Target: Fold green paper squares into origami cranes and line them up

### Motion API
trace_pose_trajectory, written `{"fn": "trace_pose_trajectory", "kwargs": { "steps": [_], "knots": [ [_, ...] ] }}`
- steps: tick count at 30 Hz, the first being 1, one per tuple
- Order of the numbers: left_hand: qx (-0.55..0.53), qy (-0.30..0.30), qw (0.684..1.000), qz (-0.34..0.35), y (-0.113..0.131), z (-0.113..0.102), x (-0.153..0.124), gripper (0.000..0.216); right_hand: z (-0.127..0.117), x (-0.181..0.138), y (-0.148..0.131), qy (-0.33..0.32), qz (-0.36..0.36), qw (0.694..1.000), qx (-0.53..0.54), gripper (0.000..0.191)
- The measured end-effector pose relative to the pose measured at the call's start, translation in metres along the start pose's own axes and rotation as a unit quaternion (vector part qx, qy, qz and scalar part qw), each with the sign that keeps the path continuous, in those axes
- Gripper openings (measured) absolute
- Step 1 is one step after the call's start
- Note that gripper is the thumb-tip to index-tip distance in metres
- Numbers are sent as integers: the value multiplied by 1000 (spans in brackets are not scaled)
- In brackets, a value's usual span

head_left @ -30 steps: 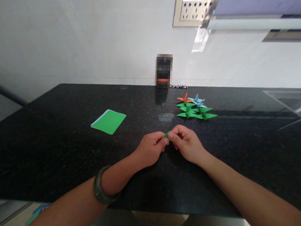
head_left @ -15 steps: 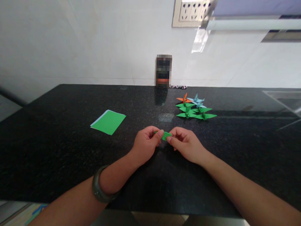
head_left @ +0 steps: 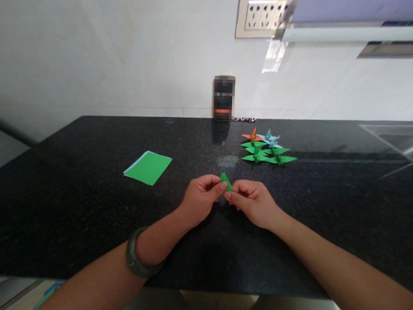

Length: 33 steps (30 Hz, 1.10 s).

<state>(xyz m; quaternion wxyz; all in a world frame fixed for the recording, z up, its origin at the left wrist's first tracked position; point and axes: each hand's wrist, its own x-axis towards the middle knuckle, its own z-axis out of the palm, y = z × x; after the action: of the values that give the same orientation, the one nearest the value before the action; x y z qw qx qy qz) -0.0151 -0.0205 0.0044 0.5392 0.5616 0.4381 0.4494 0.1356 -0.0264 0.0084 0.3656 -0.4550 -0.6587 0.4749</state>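
Between my two hands is a small piece of folded green paper, with a pointed end upward. My left hand pinches it from the left, thumb on the near face. From the other side, my right hand grips its lower right edge between thumb and fingers. Part of the paper is hidden behind the fingertips. Beyond my right hand stand several folded paper cranes: green ones, light blue ones and an orange one.
A stack of square paper sheets, green on top, lies left on the black countertop. A phone-like object, its front pixelated, leans on the wall beside a beaded strap. A socket panel is on the wall above.
The folded green paper has turned from lying sideways to pointing upward between my fingers. My right hand has shifted slightly down. Cranes and paper stack stay put.
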Motion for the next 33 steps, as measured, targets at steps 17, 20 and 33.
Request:
{"fn": "trace_pose_trajectory", "kwargs": {
  "steps": [17, 20, 33],
  "knots": [
    [-157, -69, 979, -106, -7, 3, -1, 36, 1, 2, 2, -64, 48, 977, 200, 33],
    [-156, -71, 979, -112, -7, 3, -2, 38, 1, 2, 2, -70, 41, 977, 196, 33],
    [33, 63, 996, 45, -7, 1, 1, 17, -2, 3, 12, 110, -71, 989, -70, 19]
  ]
}}
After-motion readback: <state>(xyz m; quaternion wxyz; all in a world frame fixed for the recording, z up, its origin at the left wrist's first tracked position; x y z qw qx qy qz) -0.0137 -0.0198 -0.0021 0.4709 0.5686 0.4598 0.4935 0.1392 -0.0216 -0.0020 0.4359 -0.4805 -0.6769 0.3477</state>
